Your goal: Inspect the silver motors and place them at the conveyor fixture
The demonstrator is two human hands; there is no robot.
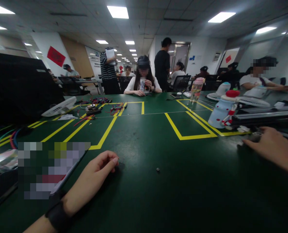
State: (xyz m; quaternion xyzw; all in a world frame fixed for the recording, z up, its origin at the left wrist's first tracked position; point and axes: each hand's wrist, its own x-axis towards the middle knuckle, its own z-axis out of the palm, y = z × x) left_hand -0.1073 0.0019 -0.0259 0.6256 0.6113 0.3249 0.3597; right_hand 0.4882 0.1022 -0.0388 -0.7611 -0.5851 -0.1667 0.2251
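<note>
My left hand rests on the green table with its fingers curled in and the thumb against them. Whatever lies inside the curl, if anything, is hidden. A small dark round part with a pale hole, like a nut or spacer, lies alone on the tabletop to the right of that hand. At the far right, my right hand reaches over a blurred greyish item, its thumb stretched out and apart from the fingers. Contact between that hand and the item cannot be made out.
A pixelated flat device lies left of my left forearm. Wires and a small motor-like part sit farther back. A blue snowman-shaped bottle stands near metal rails. Across the table sits a person.
</note>
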